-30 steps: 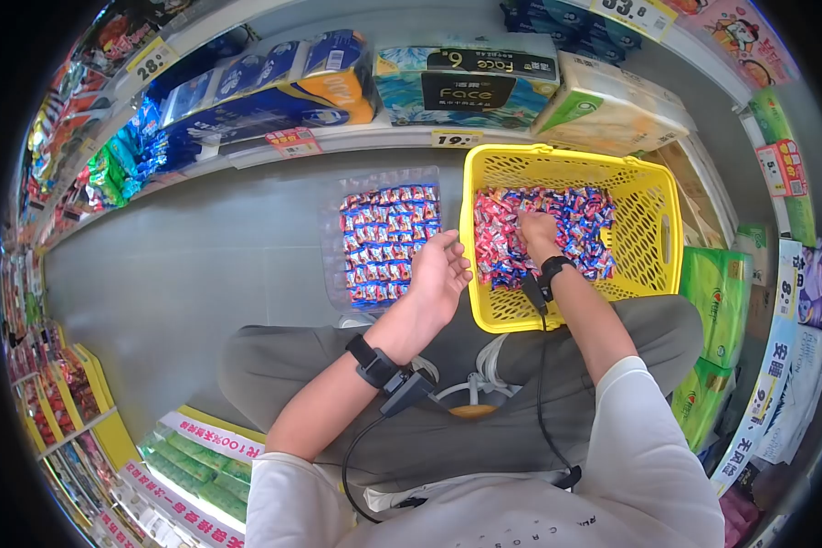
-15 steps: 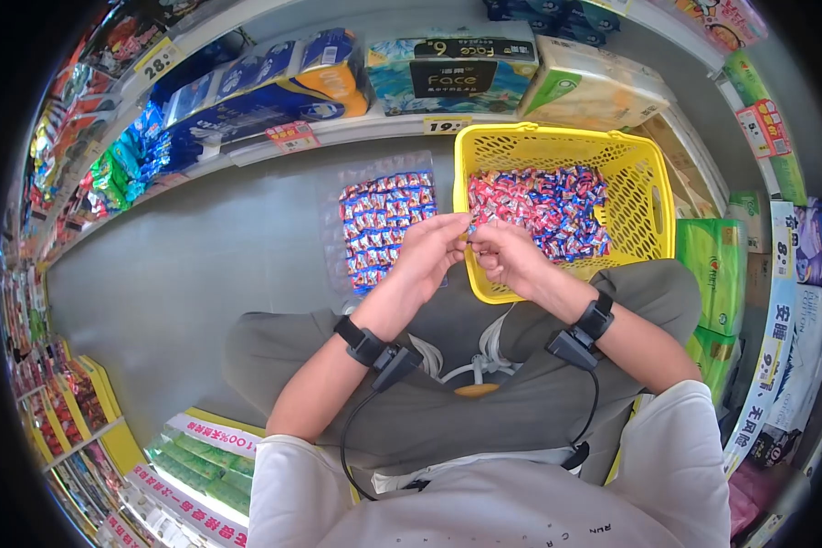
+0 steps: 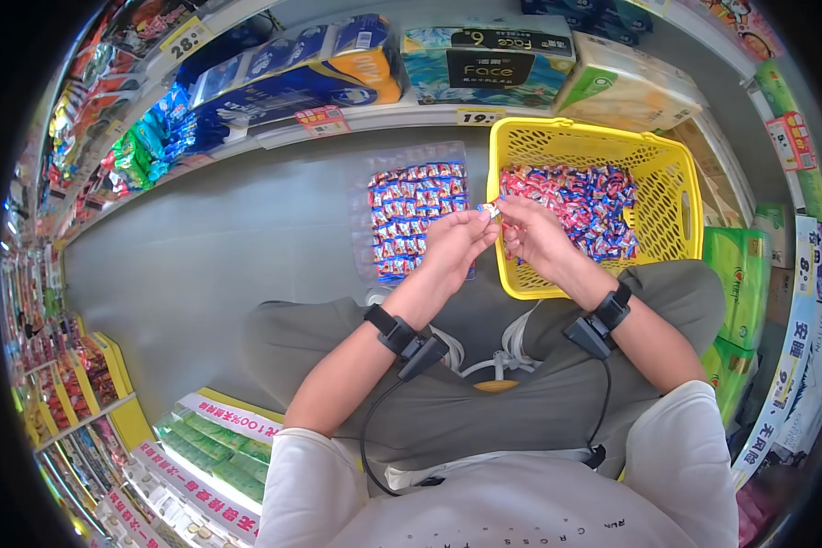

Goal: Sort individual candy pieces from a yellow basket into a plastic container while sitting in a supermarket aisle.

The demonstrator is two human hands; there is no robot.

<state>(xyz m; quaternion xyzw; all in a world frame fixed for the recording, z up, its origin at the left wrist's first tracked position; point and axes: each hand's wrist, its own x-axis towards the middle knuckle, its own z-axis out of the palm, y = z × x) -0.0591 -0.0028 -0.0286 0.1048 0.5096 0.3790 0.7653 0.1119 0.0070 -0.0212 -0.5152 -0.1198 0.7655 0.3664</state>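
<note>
A small wrapped candy (image 3: pixel 490 210) shows white and blue between my fingertips, at the near left rim of a yellow plastic basket (image 3: pixel 690 196). My left hand (image 3: pixel 457 245) pinches it from the left, and my right hand (image 3: pixel 537 236) pinches it from the right. Inside the basket lies a heap of red and blue wrapped candies (image 3: pixel 580 201). To its left, on the floor, a clear plastic tray (image 3: pixel 363 224) holds rows of similar candies (image 3: pixel 416 208). My left wrist is close to the tray's near right corner.
Behind the basket, a low shelf carries tissue packs (image 3: pixel 489 68) and blue paper packs (image 3: pixel 292 73). Green packs (image 3: pixel 738 279) stand to the right. A candy rack (image 3: pixel 87 384) and a box of green packets (image 3: pixel 215 447) are at the lower left. Grey floor (image 3: pixel 219 247) extends leftward.
The view has shifted, so the basket and tray appear farther right. The candy now shows between my fingertips, where it was mostly hidden before. Both hands stay close together at the basket's rim.
</note>
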